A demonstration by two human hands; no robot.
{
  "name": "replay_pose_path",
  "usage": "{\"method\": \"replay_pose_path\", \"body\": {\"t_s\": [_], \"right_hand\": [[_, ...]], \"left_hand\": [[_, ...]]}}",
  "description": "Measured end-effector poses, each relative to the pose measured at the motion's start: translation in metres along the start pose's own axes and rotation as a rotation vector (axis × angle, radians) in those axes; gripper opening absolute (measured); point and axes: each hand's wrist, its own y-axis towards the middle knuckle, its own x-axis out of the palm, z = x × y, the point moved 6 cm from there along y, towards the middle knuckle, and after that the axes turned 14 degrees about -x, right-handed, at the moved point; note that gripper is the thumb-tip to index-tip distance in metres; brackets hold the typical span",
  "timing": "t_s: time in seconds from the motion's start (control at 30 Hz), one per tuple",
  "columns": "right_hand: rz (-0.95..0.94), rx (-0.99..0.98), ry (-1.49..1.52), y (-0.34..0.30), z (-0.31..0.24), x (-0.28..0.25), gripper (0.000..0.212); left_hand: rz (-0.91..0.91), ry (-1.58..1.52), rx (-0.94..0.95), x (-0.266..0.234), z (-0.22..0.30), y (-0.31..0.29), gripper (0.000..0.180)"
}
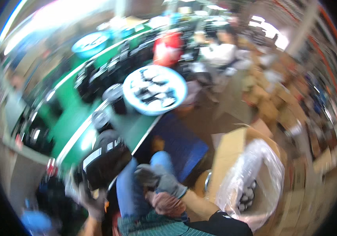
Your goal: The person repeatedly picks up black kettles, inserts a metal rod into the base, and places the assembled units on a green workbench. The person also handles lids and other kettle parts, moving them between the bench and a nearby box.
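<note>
At the lower left, my left hand [92, 200], in a grey glove, grips the lower end of a black rounded housing [111, 164] with white label strips. The housing is tilted beside my left knee, at the edge of the green work surface. My right hand [161, 181], also in a grey glove, is over my lap with its fingers towards the left. Just below it a brownish cloth [168, 204] lies on my lap. Motion blur smears the right fingers, and whether they hold anything does not show.
A light blue basin [155, 112] of white-and-black parts stands on the green work surface [68, 103], near rows of black units. An open carton [227, 157] lined with clear plastic is on my right. Further back are a red container [167, 49], another person [217, 51] and piled cardboard.
</note>
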Motion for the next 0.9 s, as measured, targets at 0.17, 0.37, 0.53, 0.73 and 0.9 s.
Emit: {"method": "replay_pose_path", "body": {"t_s": [0.17,0.37,0.53,0.73,0.9], "right_hand": [[0.08,0.038,0.353,-0.029,0.018,-0.062,0.074],[-0.035,0.051,0.389,-0.029,0.034,-0.078,0.079],[-0.054,0.081,0.401,-0.025,0.03,-0.076,0.081],[-0.086,0.07,0.466,-0.019,0.028,-0.07,0.081],[-0.116,0.102,0.507,-0.012,0.03,-0.064,0.082]], "left_hand": [[0.218,0.11,0.118,0.016,-0.011,0.131,0.063],[0.101,0.354,0.05,0.064,-0.085,0.263,0.054],[-0.025,0.396,0.073,0.16,-0.131,0.338,0.054],[0.013,0.283,0.005,0.209,-0.117,0.4,0.056],[0.015,0.427,0.042,0.235,-0.138,0.444,0.09]]}}
